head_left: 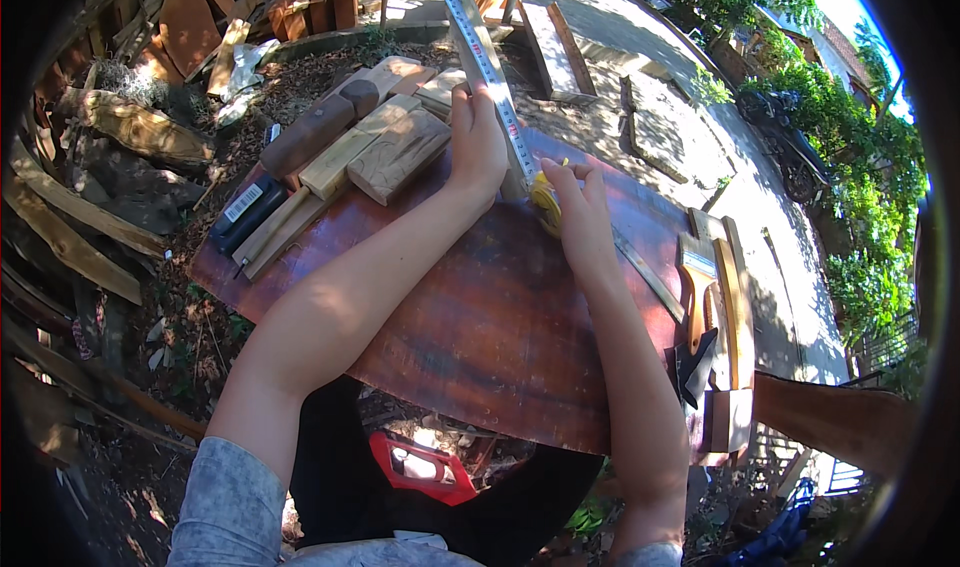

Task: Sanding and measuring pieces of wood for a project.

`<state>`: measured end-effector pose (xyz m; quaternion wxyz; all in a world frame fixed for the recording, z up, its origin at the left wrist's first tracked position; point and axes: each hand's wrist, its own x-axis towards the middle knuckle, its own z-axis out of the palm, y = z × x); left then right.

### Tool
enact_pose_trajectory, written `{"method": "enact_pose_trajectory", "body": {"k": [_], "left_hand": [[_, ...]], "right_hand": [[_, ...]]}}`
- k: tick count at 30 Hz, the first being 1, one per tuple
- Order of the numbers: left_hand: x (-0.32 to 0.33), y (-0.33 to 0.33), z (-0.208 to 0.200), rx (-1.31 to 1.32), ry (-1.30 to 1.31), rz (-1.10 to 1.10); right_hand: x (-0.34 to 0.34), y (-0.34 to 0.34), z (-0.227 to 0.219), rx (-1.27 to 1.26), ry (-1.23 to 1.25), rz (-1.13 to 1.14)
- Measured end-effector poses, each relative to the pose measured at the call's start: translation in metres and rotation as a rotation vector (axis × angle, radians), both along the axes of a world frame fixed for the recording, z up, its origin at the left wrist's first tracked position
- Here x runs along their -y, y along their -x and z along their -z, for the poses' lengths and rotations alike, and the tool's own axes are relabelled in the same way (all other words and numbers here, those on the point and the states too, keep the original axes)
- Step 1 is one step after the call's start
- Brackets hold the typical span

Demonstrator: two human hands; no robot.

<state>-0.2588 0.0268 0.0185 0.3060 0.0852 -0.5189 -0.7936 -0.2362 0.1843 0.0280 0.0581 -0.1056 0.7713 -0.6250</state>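
measuring is under way: left hand [478, 147] presses the ruler [490, 67] flat on the bench [480, 307], right hand [580, 217] clamped on a yellow tape case [546, 207], next needing steady alignment.

Both bare forearms reach forward from the lower edge and converge ahead of the body, the sleeves pushed up above the elbows. The left hand [478, 142] lies palm down, fingers [470, 97] stretched forward and together. The right hand [582, 222] sits just beside it, fingers curled downward, wrist straight.
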Motion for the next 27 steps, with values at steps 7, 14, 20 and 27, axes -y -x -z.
{"method": "enact_pose_trajectory", "body": {"k": [7, 14, 20, 27], "left_hand": [[0.0, -0.001, -0.001, -0.01, -0.006, -0.018], [0.002, 0.002, 0.003, -0.016, 0.007, -0.018], [0.002, 0.002, 0.004, -0.017, -0.007, -0.013], [0.003, 0.002, 0.003, -0.04, -0.021, -0.011]], "right_hand": [[0.003, -0.005, -0.005, 0.009, 0.0, -0.009], [0.0, 0.001, 0.0, -0.048, -0.095, -0.035], [0.001, -0.002, -0.005, -0.095, -0.146, -0.043], [0.0, -0.004, -0.009, -0.069, -0.182, -0.039]]}}
